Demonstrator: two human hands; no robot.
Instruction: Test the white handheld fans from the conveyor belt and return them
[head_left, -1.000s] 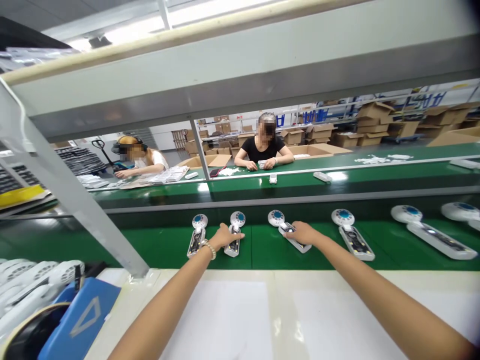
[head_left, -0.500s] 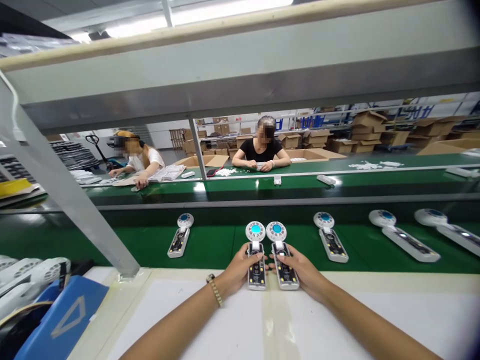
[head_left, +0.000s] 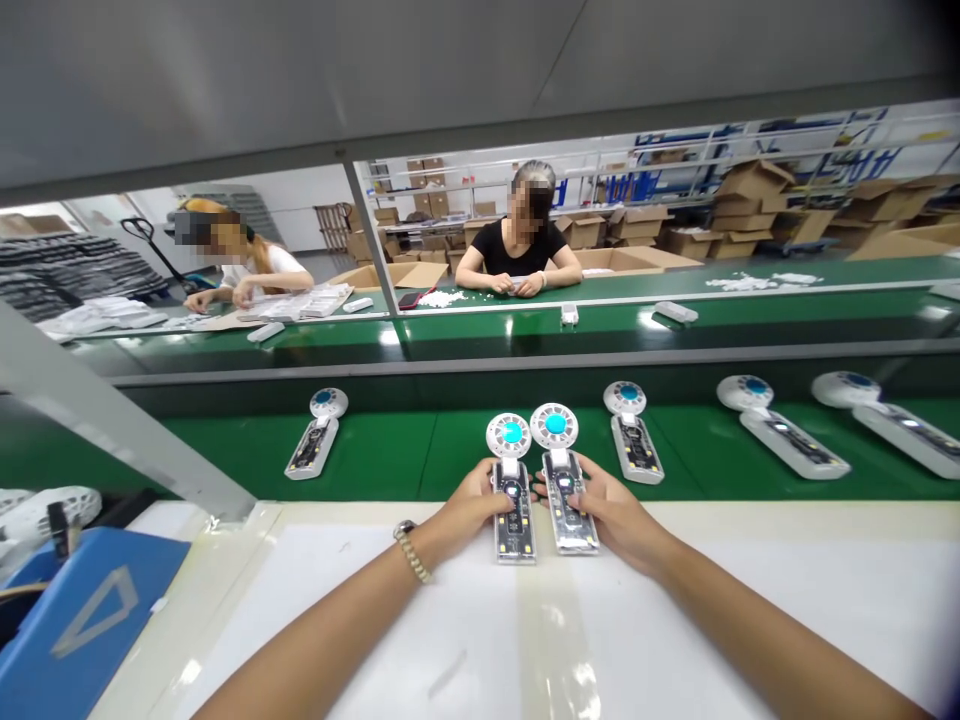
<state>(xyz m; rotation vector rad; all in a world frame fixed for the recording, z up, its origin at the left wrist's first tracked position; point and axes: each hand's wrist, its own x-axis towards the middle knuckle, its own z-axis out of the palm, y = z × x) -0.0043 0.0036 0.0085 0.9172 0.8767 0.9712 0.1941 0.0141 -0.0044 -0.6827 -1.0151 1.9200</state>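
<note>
My left hand point(head_left: 476, 512) is closed around the handle of a handheld fan point(head_left: 514, 530), its thumb on the bare circuit board. My right hand point(head_left: 611, 510) grips a second handheld fan point(head_left: 574, 535) in the same way. Both fans are held upright side by side, round white heads with blue centres pointing away from me. Small lights glow on both boards. The fingers behind the handles are mostly hidden. Below the fans is a white worktop point(head_left: 360, 620), and just beyond them runs a green belt point(head_left: 397, 455).
More open-handled fans lie on the belt, one at left point(head_left: 313, 447) and several at right, including one nearby point(head_left: 637, 448). Two co-workers sit across a farther belt point(head_left: 465, 335) carrying white casings. A slanted post point(head_left: 150, 430) and a blue bin point(head_left: 105, 610) stand at my left.
My view has tilted downward. The fans on the near belt have shifted left, while casings on the far belt moved right. A casing now lies before the left co-worker, whose hand has drawn back.
</note>
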